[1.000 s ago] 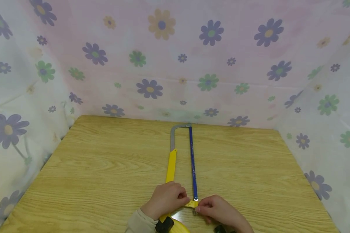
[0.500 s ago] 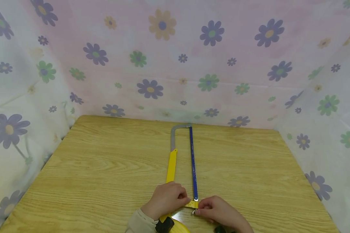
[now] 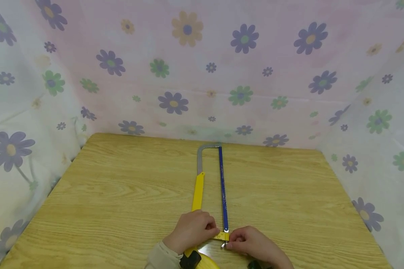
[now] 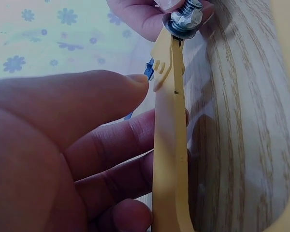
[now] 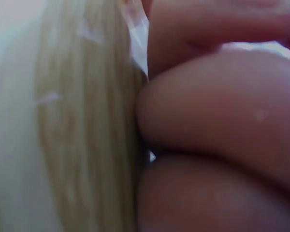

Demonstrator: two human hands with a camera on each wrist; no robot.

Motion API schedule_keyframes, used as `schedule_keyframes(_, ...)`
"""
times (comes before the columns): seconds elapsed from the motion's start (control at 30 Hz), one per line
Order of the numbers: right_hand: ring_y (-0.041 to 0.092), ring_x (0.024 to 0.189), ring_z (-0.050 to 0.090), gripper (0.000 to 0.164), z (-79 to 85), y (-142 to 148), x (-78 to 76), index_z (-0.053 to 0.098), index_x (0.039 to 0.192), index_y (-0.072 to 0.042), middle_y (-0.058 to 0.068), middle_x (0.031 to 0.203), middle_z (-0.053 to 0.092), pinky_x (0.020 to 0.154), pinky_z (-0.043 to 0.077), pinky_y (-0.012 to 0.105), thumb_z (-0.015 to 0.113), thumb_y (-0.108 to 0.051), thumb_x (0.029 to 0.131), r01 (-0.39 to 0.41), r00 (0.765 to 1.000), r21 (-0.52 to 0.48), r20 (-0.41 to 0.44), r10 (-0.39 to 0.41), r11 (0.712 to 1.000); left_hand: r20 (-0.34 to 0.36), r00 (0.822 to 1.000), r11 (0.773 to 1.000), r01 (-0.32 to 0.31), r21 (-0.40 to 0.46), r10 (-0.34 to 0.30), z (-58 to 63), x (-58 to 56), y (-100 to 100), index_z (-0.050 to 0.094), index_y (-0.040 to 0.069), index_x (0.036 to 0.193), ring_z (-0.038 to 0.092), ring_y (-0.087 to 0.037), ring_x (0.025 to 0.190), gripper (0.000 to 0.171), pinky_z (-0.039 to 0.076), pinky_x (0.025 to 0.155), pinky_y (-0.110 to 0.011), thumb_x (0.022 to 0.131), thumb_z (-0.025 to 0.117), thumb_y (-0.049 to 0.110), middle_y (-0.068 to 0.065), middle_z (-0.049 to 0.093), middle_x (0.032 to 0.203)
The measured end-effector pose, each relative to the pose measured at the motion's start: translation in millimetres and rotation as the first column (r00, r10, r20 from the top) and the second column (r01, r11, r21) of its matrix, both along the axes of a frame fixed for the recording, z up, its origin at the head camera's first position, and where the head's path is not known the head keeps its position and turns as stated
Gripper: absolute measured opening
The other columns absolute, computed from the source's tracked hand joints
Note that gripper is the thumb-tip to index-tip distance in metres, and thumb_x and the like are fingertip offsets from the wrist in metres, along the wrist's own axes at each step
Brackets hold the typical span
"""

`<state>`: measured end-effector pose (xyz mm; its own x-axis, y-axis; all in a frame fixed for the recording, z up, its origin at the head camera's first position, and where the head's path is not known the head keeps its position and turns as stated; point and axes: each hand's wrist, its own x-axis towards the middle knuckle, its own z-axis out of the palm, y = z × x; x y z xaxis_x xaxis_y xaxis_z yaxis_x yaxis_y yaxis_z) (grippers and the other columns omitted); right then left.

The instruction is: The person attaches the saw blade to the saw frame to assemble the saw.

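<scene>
A hacksaw with a yellow and grey frame lies on the table, its blue blade pointing away from me. My left hand grips the yellow frame near the handle; in the left wrist view the thumb and fingers lie against both sides of its bar. At the near end of the blade, my right hand pinches a small metal wing nut. The threaded bolt and washer there show in the left wrist view. Blurred right fingers fill the right wrist view, hiding the nut.
The wood-grain table extends around the saw on both sides. Flower-patterned cloth hangs behind it and at the left and right. Dark wrist gear sits near the left sleeve, over the yellow handle.
The right fingers have shifted slightly at the wing nut, which has turned and now shows a brighter side. The left hand and the saw frame stay in place.
</scene>
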<state>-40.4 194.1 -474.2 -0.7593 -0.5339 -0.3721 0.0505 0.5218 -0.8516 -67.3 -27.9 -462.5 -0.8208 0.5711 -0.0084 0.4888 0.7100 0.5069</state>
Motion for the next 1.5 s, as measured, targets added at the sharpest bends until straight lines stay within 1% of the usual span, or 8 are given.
schedule_keyframes(0.3,0.006,0.044,0.035,0.021,1.3,1.8,2.0,0.063,0.078,-0.014,-0.007,0.054,0.043,0.040,0.026,0.022,0.062,-0.034,0.082,0.025,0.999,-0.029,0.047,-0.024,0.999,-0.016,1.000,1.000,-0.015,-0.003,0.015,1.0,1.8,2.5,0.063,0.029,0.069,0.041,0.002,0.055,0.021,0.033,0.049,-0.019,0.081,0.058,0.045,0.021,0.046,0.062)
schedule_keyframes(0.5,0.006,0.044,0.034,0.021,0.2,0.7,0.9,0.061,0.078,-0.014,-0.008,0.054,0.042,0.041,0.027,0.021,0.062,-0.035,0.081,0.031,0.999,-0.013,0.010,-0.030,0.999,-0.050,0.998,1.000,-0.028,-0.002,0.028,-0.2,0.2,2.3,0.064,0.028,0.069,0.041,0.002,0.052,0.020,0.033,0.049,-0.019,0.083,0.057,0.041,0.021,0.048,0.061)
schedule_keyframes(0.7,0.005,0.044,0.033,0.021,-1.3,-1.6,1.0,0.061,0.078,-0.015,-0.008,0.055,0.043,0.041,0.026,0.021,0.063,-0.036,0.081,0.027,1.000,-0.012,-0.006,-0.027,1.000,0.000,1.000,0.999,-0.021,0.036,0.021,-1.8,-1.3,-2.5,0.065,0.028,0.069,0.041,0.001,0.050,0.022,0.034,0.050,-0.019,0.085,0.055,0.040,0.021,0.049,0.061)
schedule_keyframes(0.93,0.004,0.045,0.034,0.020,-2.4,-1.1,2.0,0.062,0.077,-0.016,-0.009,0.055,0.044,0.041,0.027,0.021,0.064,-0.036,0.080,0.029,0.999,-0.008,-0.013,-0.029,1.000,0.066,0.998,0.997,-0.025,0.066,0.020,0.9,-1.3,-3.4,0.069,0.028,0.067,0.042,0.003,0.048,0.024,0.035,0.050,-0.017,0.084,0.056,0.040,0.023,0.050,0.055)
schedule_keyframes(1.1,0.003,0.044,0.033,0.020,-1.6,-1.9,1.8,0.062,0.077,-0.016,-0.009,0.055,0.045,0.041,0.026,0.021,0.064,-0.035,0.079,0.026,0.999,-0.014,-0.028,-0.027,1.000,0.052,0.998,0.997,-0.028,0.069,0.025,3.1,-1.9,-4.5,0.070,0.030,0.066,0.042,0.005,0.049,0.025,0.035,0.050,-0.016,0.083,0.056,0.041,0.023,0.052,0.055)
schedule_keyframes(1.3,0.003,0.043,0.033,0.020,-1.7,-2.0,1.2,0.065,0.075,-0.019,-0.011,0.053,0.045,0.040,0.027,0.021,0.062,-0.038,0.080,0.011,0.999,0.022,-0.048,-0.009,1.000,0.041,0.999,0.997,-0.026,0.069,0.024,2.6,-2.4,-6.1,0.072,0.031,0.073,0.047,0.007,0.056,0.023,0.037,0.054,-0.016,0.083,0.056,0.042,0.023,0.059,0.065)
schedule_keyframes(1.43,0.003,0.041,0.034,0.022,-1.0,-0.4,1.3,0.066,0.074,-0.020,-0.010,0.050,0.043,0.039,0.028,0.021,0.060,-0.040,0.081,-0.002,0.999,0.030,-0.053,0.004,1.000,0.048,0.999,0.998,-0.024,0.062,0.021,1.7,-2.9,-4.7,0.072,0.029,0.073,0.045,0.006,0.054,0.023,0.036,0.054,-0.017,0.084,0.056,0.042,0.022,0.058,0.064)
schedule_keyframes(1.5,0.004,0.040,0.035,0.023,-0.6,0.1,1.3,0.066,0.073,-0.020,-0.009,0.048,0.042,0.039,0.030,0.021,0.059,-0.040,0.083,-0.012,0.999,0.020,-0.047,0.013,1.000,0.036,0.999,0.998,-0.026,0.060,0.024,1.4,-3.8,-4.1,0.070,0.028,0.071,0.044,0.005,0.052,0.023,0.035,0.053,-0.017,0.084,0.056,0.041,0.022,0.056,0.060)
